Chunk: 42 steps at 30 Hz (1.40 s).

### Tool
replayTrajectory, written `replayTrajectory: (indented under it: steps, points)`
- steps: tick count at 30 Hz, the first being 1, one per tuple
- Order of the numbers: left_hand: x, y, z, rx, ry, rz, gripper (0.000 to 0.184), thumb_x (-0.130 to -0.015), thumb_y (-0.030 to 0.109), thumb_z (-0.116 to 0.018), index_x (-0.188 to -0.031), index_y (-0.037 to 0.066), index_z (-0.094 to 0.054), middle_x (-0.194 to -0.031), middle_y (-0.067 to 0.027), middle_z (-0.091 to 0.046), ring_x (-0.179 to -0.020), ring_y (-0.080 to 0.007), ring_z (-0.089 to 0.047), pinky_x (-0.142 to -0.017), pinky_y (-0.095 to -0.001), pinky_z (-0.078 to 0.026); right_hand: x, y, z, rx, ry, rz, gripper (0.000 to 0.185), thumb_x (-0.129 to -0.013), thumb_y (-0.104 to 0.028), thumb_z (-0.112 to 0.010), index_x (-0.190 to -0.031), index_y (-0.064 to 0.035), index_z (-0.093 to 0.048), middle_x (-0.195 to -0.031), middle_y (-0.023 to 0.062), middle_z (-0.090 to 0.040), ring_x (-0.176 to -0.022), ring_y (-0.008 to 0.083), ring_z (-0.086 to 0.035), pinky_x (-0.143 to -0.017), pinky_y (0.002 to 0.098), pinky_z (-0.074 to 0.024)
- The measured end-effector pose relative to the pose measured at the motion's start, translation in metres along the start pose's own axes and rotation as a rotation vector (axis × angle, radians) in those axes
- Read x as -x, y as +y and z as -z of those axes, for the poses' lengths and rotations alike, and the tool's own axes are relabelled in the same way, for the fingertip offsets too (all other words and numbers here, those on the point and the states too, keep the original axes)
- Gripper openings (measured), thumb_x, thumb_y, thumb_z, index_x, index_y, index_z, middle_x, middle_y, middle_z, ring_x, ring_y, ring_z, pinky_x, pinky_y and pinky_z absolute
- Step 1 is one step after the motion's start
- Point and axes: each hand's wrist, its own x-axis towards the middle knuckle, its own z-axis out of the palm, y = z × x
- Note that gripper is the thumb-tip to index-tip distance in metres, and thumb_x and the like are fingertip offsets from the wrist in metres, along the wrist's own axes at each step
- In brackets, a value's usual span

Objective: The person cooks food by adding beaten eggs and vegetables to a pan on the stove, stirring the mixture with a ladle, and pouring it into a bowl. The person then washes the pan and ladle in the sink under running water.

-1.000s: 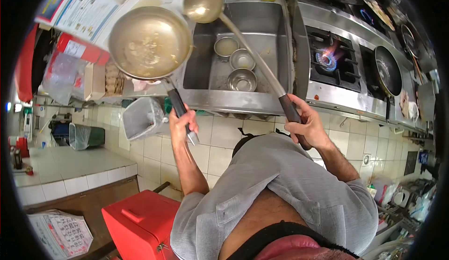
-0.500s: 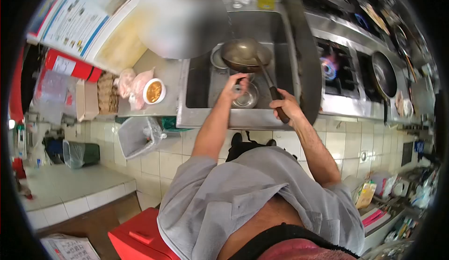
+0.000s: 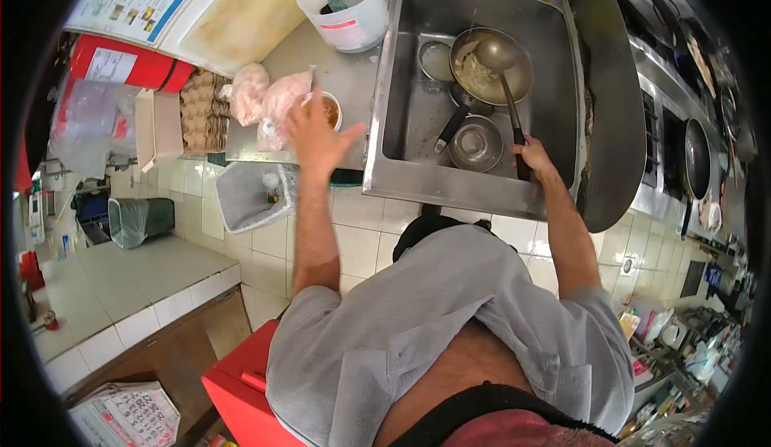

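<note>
My right hand is wrapped around the dark handle of a ladle at the sink's front. The ladle's bowl rests in or just over a frying pan, which stands in the sink with pale residue inside. The pan's black handle points toward me and is free. Over the counter on the left, my left hand is empty with fingers spread, in front of a white bowl of brown food. It partly hides that bowl; I cannot tell if they touch.
The steel sink also holds a metal bowl and a round metal ring. Bags of raw meat, egg trays and a white tub with a sponge stand on the left counter. A stove lies right, behind a curved metal guard.
My left hand has moved from the pan's handle area to the white bowl on the left and spread its fingers. My right hand still holds the ladle. The view has shifted left.
</note>
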Motion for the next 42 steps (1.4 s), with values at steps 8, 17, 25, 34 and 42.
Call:
replayTrajectory:
  steps: [8,17,25,34,42]
  points:
    - [-0.050,-0.075,-0.017,-0.208,-0.607,-0.224,0.111,-0.046,0.034,-0.081,-0.140,0.018,-0.024,-0.140,-0.0218,-0.027,-0.130,-0.0401,-0.020,-0.104,-0.0552,-0.013,0.044,-0.009,-0.012,0.404,0.544,0.281,0.059,-0.074,-0.033,-0.066,-0.122,-0.0020,-0.049,-0.122,0.0243,-0.049,-0.118,0.0363,-0.043,-0.097,0.0398,-0.0368]
    - [-0.053,-0.060,-0.020,-0.171,-0.627,-0.513,0.099,-0.043,0.018,-0.073,-0.132,0.004,-0.031,-0.125,-0.0246,-0.041,-0.119,-0.0409,-0.035,-0.103,-0.0462,-0.028,0.125,0.007,-0.014,0.238,0.517,0.413,0.060,-0.078,-0.027,-0.061,-0.129,-0.0031,-0.041,-0.123,0.0231,-0.043,-0.118,0.0357,-0.040,-0.100,0.0379,-0.0343]
    - [-0.049,0.037,0.043,-0.374,-0.676,-0.488,0.103,-0.042,0.024,-0.073,-0.134,0.012,-0.030,-0.125,-0.0215,-0.042,-0.119,-0.0368,-0.038,-0.102,-0.0477,-0.025,0.215,0.012,-0.007,0.223,0.559,0.675,0.053,-0.081,-0.021,-0.060,-0.127,-0.0019,-0.042,-0.114,0.0198,-0.048,-0.106,0.0351,-0.049,-0.092,0.0397,-0.0413]
    - [0.012,0.254,0.138,-0.478,-0.424,-1.187,0.101,-0.045,0.034,-0.077,-0.132,0.005,-0.033,-0.121,-0.0241,-0.045,-0.112,-0.0397,-0.044,-0.096,-0.0483,-0.034,0.361,0.113,0.037,0.088,0.719,0.689,0.046,-0.082,-0.020,-0.059,-0.123,-0.0032,-0.047,-0.104,0.0169,-0.056,-0.101,0.0324,-0.053,-0.086,0.0393,-0.0433]
    - [0.170,0.446,0.112,-0.268,-0.262,-1.701,0.103,-0.040,0.023,-0.072,-0.133,0.007,-0.031,-0.127,-0.0219,-0.040,-0.120,-0.0364,-0.036,-0.105,-0.0519,-0.013,0.543,0.302,0.044,0.040,1.204,0.146,0.041,-0.083,-0.018,-0.055,-0.122,-0.0045,-0.048,-0.107,0.0173,-0.056,-0.101,0.0333,-0.052,-0.086,0.0406,-0.0431]
